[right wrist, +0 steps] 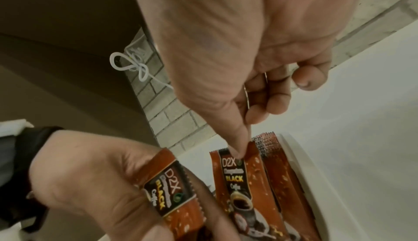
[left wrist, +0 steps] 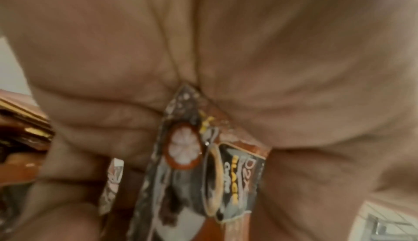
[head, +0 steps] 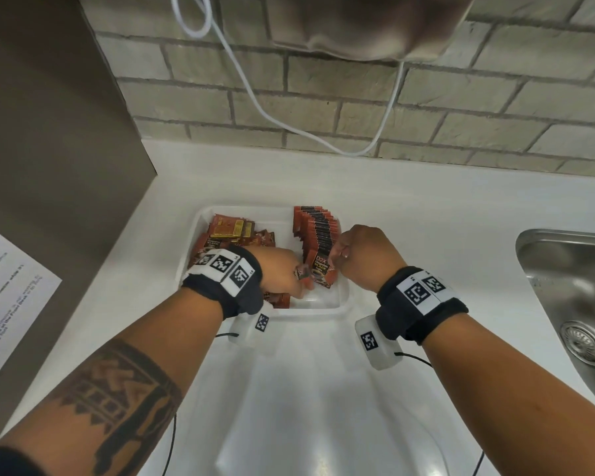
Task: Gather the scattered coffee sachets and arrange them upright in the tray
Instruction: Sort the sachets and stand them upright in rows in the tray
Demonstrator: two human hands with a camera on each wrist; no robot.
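A white tray (head: 318,311) sits on the white counter. A row of orange-and-black D2X coffee sachets (head: 318,231) stands upright along its right side. More sachets lie in a loose pile (head: 232,231) at its left. My right hand (head: 337,257) pinches the top edge of the front sachet (right wrist: 237,175) of the row between thumb and forefinger (right wrist: 237,143). My left hand (head: 298,274) hovers over the tray's middle and grips a few sachets (left wrist: 187,157); one of them (right wrist: 169,184) shows its D2X label in the right wrist view.
A steel sink (head: 571,297) lies to the right of the counter. A white cable (head: 251,94) hangs down the brick wall behind the tray. A brown panel and a printed sheet (head: 11,297) are at the left.
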